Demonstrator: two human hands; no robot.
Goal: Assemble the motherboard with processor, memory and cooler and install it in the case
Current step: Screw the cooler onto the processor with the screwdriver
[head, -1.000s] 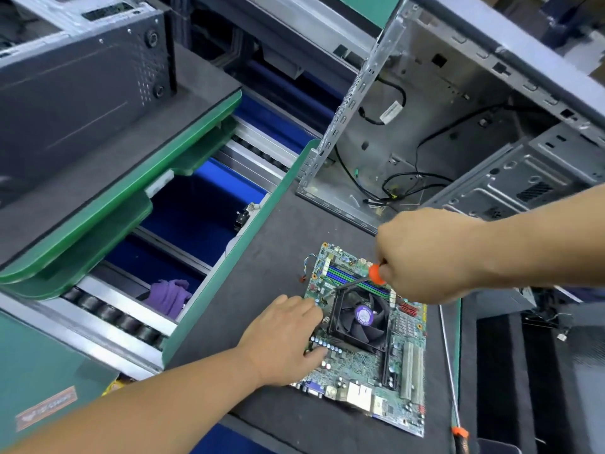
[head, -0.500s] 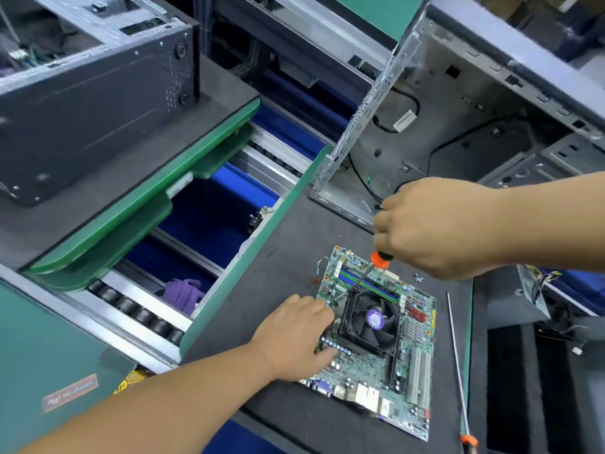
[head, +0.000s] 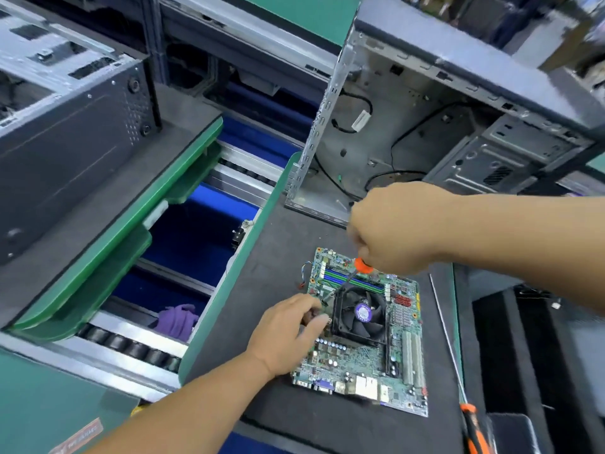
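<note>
Motherboard [head: 363,339] lay beneath both hands, left hand [head: 288,332] rested fingers loosely curled on its edge beside the cooler [head: 360,314], right hand [head: 393,231] clenched an orange-handled screwdriver [head: 352,275] angled down to it.

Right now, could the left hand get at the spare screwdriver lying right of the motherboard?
Probably not easily. The left hand rests at the motherboard's left edge; the spare screwdriver lies beyond the board and cooler, under the right hand's arm.

Reaching in from lower left, left hand [head: 288,335] resting with fingers loosely curled; right hand [head: 393,231] gripping in a fist, forearm extended.
</note>
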